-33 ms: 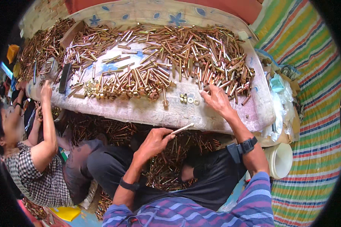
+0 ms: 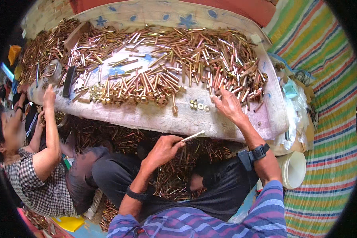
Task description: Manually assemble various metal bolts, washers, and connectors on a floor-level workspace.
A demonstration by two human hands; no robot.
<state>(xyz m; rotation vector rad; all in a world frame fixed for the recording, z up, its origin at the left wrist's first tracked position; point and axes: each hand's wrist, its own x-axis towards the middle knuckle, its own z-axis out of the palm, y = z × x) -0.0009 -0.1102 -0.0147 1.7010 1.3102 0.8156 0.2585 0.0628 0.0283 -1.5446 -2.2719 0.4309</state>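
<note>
My left hand [image 2: 162, 150] is closed on a slim, pale metal rod [image 2: 194, 136], held in front of the padded surface's near edge and pointing right. My right hand [image 2: 229, 106] reaches to the near edge of the heap of brassy metal tubes [image 2: 226, 59]. Its thumb and forefinger pinch the near end of one tube [image 2: 210, 88]. Left of this hand lie a few small nuts [image 2: 193, 104] and two washers [image 2: 201, 106]. Farther left, a single bolt with a washer [image 2: 174, 104] lies apart from a pile of bolts [image 2: 142, 85].
The work surface is a stained, padded mattress [image 2: 154, 119]. At left a co-worker in a checked shirt [image 2: 41, 186] handles parts by a dark bar [image 2: 68, 81]. More metal pieces [image 2: 174, 170] lie below, between my legs. A white bucket [image 2: 294, 170] stands at right, by plastic bags [image 2: 291, 111].
The rod in my left hand has shifted very slightly right and down. Otherwise the scene looks the same.
</note>
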